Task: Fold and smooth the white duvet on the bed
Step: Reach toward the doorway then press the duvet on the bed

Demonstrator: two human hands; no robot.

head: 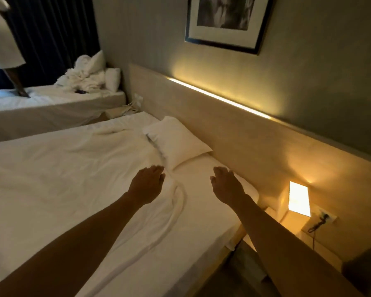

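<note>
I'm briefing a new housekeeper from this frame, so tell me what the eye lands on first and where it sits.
First come the two bare arms reaching over the near bed: the left hand flat on the white duvet beside its rumpled edge, the right hand open above the bare sheet. Next, the pillow lies against the headboard. The glowing bedside lamp shines at the right.

No readable txt, labels or nos. anywhere.

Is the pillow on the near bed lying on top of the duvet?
No, the pillow lies by the headboard on the sheet, and the duvet edge ends beside it.
</note>
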